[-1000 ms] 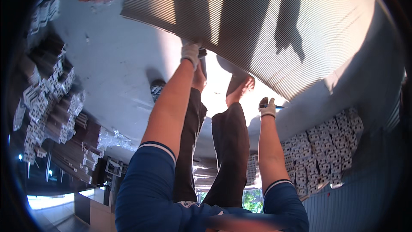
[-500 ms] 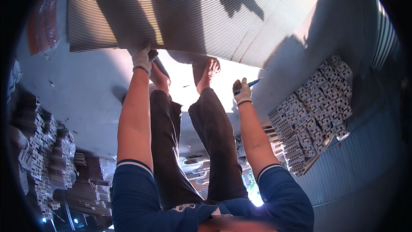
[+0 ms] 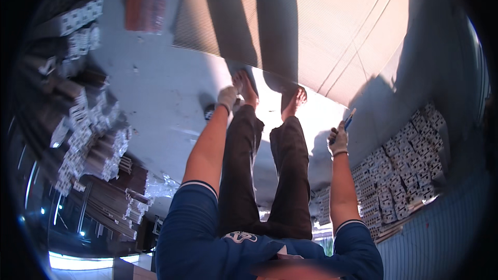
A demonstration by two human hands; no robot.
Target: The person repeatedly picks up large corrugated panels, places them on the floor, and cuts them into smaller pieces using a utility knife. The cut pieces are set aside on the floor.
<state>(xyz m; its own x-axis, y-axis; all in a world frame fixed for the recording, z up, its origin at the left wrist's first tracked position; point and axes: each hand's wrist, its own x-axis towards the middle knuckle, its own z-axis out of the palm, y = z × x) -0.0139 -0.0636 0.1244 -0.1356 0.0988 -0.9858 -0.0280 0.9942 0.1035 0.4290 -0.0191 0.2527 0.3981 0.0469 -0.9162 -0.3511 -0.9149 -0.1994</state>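
Note:
A large, finely ribbed sheet (image 3: 332, 31), like corrugated cardboard, lies on the floor ahead, just beyond my bare feet (image 3: 295, 102). My left hand (image 3: 227, 97), in a pale glove, hangs beside my left foot and apart from the sheet's near edge; its fingers are too blurred to read. On the other side, my gloved right hand (image 3: 338, 141) is closed around a slim blue tool (image 3: 349, 117) with a pale tip, which looks like a pen or cutter. That tip points up near the sheet's right corner.
Stacked long profiles (image 3: 399, 168) with patterned ends stand at the right, by a ribbed wall (image 3: 441, 238). More piled profiles (image 3: 78, 119) line the left. A reddish-brown, plastic-wrapped bundle (image 3: 148, 0) lies at the far left. Shadows cross the sunlit floor.
My left hand has come off the sheet's edge, and the sheet now lies lower. The view has swung left. My right hand still grips the blue tool, now tilted more upright.

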